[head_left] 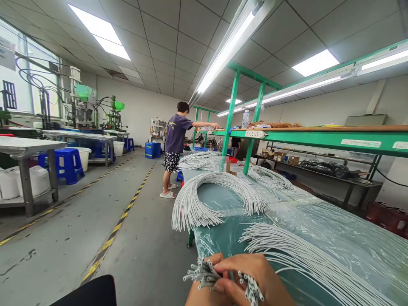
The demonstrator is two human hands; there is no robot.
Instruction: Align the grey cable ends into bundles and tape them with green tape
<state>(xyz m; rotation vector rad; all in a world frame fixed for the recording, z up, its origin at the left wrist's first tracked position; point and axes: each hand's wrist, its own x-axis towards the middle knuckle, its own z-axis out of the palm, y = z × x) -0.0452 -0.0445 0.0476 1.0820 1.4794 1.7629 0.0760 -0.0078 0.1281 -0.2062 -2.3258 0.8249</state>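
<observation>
Gripping a bundle of white tubes [203,273] in the left hand [204,296] and a smaller bunch [252,290] in the right hand [256,267], close together by the near end of the table [219,242]. See, on the table's near right, a loose sheaf [302,247]; farther along it, a large coil [191,203]; beside its left edge, a person [176,135].

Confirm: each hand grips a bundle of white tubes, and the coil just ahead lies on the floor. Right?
Wrong on one point: the head view shows the coil just ahead lying on the plastic-covered table. The rest holds: the left hand and right hand each grip a bundle of white tubes.
</observation>
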